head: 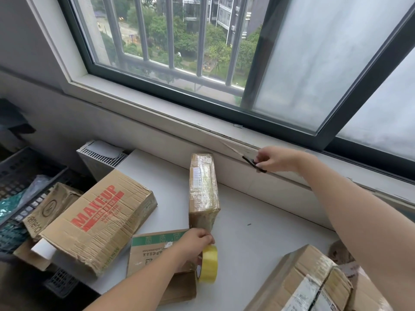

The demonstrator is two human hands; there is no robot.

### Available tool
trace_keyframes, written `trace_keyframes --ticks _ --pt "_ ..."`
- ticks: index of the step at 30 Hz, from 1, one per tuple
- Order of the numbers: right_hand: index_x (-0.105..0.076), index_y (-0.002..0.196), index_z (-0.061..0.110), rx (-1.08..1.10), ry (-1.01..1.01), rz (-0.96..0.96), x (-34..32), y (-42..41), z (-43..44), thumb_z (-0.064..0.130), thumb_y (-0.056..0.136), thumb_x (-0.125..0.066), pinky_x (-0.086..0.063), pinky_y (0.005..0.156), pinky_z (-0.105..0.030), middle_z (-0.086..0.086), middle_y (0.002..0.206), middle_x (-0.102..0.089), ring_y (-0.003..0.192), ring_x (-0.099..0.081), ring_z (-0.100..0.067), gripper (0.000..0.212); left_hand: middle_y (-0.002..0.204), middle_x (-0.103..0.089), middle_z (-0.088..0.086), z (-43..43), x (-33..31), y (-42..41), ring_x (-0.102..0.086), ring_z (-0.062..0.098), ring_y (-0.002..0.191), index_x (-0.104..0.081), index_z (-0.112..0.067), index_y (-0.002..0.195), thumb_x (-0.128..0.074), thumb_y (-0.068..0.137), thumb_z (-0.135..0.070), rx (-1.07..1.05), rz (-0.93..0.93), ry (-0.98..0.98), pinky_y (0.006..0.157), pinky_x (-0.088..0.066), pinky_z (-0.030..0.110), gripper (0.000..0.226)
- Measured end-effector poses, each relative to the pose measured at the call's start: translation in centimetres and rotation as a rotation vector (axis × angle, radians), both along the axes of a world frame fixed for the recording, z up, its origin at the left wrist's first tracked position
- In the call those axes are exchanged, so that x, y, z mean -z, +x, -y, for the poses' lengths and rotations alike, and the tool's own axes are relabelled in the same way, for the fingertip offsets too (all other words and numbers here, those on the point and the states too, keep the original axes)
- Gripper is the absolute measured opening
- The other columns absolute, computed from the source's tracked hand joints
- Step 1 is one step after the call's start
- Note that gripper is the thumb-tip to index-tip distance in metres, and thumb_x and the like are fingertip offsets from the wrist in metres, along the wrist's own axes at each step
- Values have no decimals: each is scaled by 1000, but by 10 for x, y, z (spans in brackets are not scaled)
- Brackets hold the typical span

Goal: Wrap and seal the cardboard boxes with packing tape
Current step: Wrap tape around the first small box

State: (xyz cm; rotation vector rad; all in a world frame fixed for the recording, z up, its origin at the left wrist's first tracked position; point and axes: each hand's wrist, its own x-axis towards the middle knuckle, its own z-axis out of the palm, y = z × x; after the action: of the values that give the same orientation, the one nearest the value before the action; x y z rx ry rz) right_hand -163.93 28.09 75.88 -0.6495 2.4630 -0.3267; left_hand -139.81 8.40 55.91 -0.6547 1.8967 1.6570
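Note:
A tape-wrapped cardboard box (203,189) stands on edge in the middle of the white table (258,234). My left hand (193,243) holds a roll of yellowish packing tape (208,263) just in front of that box, above a flat box with green print (152,252). My right hand (277,158) is stretched out to the window sill and pinches a pair of black scissors (253,163) lying there. A large box marked MAKEUP (98,221) lies on the left. Another taped box (305,283) sits at the lower right.
A dark plastic crate (18,176) with bags and a small brown box (51,207) stands at the left. A white ribbed appliance (101,156) sits behind the MAKEUP box. The window sill (179,122) and barred window run along the back.

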Motion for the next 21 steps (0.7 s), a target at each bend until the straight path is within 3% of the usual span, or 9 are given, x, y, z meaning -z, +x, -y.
trace_keyframes --ticks 3,7,9,12,15,21 --pt "-64 108 20 18 44 367 16 25 -24 38 93 -73 -49 72 -24 3 101 -73 83 -56 -15 25 91 -62 9 1 -5 1 -61 22 71 -71 -14 94 -55 105 -26 -5 9 1 53 -54 30 23" --pt "-64 100 29 -176 437 421 55 45 -38 79 53 -81 -42 65 -29 3 92 -63 77 -49 -19 71 98 -64 9 0 -12 0 -64 22 75 -70 -15 94 -54 106 -26 38 21 -40 50 -54 28 23" --pt "-66 96 33 -238 535 408 67 56 -36 76 58 -78 -41 63 -28 4 91 -59 73 -47 -18 59 98 -64 9 -1 -14 0 -63 22 77 -71 -15 94 -55 106 -27 42 23 -47 52 -55 28 23" --pt "-64 93 36 -216 508 394 79 66 -30 66 75 -77 -42 60 -23 6 91 -59 66 -47 -11 37 93 -64 9 -1 -16 4 -62 22 72 -72 -13 97 -55 105 -26 17 45 -15 53 -55 28 23" --pt "-63 95 37 -173 431 397 86 66 -25 65 76 -77 -43 62 -22 7 96 -63 68 -49 -9 37 84 -59 9 -1 -18 6 -55 20 63 -70 -8 100 -54 106 -22 -32 55 58 52 -54 28 22" --pt "-66 98 36 -112 339 464 96 61 -27 67 67 -78 -46 70 -23 9 96 -66 80 -55 -9 45 89 -61 11 0 -19 7 -58 25 72 -71 -9 99 -55 105 -22 -31 66 56 52 -54 28 21"
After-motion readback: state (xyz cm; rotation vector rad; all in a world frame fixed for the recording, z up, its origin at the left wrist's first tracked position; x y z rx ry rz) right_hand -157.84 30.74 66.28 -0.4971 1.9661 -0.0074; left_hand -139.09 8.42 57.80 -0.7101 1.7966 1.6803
